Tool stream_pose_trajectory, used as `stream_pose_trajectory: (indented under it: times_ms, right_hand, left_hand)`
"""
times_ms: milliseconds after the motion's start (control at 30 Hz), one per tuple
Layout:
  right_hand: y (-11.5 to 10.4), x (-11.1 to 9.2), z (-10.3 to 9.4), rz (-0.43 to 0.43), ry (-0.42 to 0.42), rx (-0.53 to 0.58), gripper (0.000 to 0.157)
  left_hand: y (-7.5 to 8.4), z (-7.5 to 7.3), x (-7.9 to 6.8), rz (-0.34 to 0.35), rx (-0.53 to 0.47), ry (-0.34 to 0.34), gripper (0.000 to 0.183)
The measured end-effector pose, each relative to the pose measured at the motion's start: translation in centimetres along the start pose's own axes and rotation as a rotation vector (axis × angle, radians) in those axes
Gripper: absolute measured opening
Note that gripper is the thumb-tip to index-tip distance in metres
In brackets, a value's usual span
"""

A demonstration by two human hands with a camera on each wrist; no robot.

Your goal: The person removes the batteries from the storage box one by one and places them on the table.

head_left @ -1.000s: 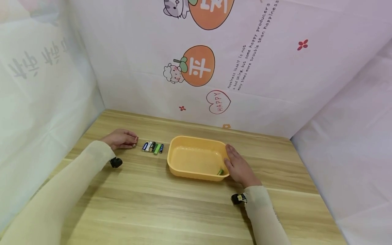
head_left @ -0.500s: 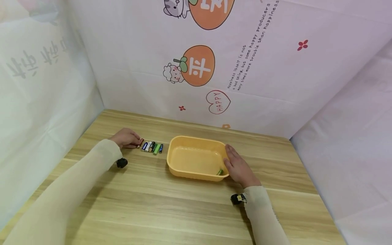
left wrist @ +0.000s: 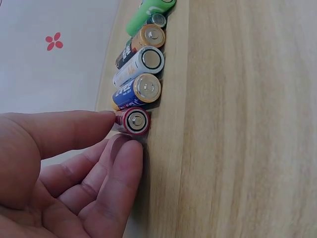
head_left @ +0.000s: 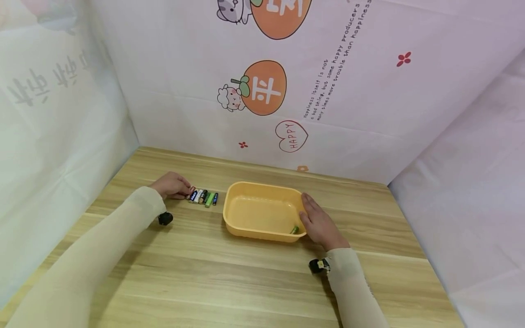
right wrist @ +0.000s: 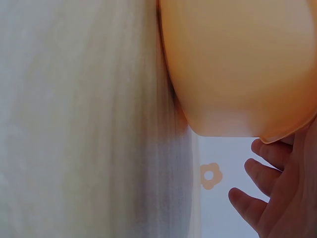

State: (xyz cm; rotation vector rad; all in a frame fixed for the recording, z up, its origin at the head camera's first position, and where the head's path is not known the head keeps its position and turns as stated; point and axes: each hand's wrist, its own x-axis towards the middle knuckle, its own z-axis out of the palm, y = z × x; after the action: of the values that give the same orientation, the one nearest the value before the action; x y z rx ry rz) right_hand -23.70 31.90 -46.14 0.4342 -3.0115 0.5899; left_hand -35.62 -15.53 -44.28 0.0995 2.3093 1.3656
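Note:
A small red battery lies at the near end of a row in the left wrist view, beside a blue battery. My left hand has it between thumb and curled fingers, the thumb tip against its side. Further along the row come a white battery, a black-and-copper one and a green one. A yellow plastic tray stands right of the row, a green battery in its near right corner. My right hand rests against its right end, fingers extended.
Everything stands on a wood-grain tabletop. Printed white cloth walls enclose the back and both sides. A small dark-blue battery ends the row nearest the tray.
My left hand has moved right with the red battery, bringing it up against the left end of the row. The right hand and tray have stayed in place.

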Motion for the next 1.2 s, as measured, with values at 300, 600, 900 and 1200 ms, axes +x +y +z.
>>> stream_pose_trajectory:
  times_ms: [300,600,900,1200]
  right_hand:
    - [0.0,0.1,0.0,0.004,0.007,0.005,0.058]
    - [-0.2,0.0,-0.2,0.019,-0.006,-0.003,0.059]
    - [-0.1,0.0,-0.2,0.024,-0.014,0.0,0.058]
    - [-0.1,-0.1,-0.2,0.009,-0.002,0.005,0.059]
  left_hand:
    - [-0.1,-0.5,-0.4,-0.004,-0.015,-0.006,0.045]
    - [0.5,-2.4,-0.8,0.094,0.145,-0.002,0.045]
    - [2.2,-2.7,-1.2,0.092,0.117,-0.008,0.045]
    - [3.8,-0.6,-1.3,0.085,0.018,-0.033,0.046]
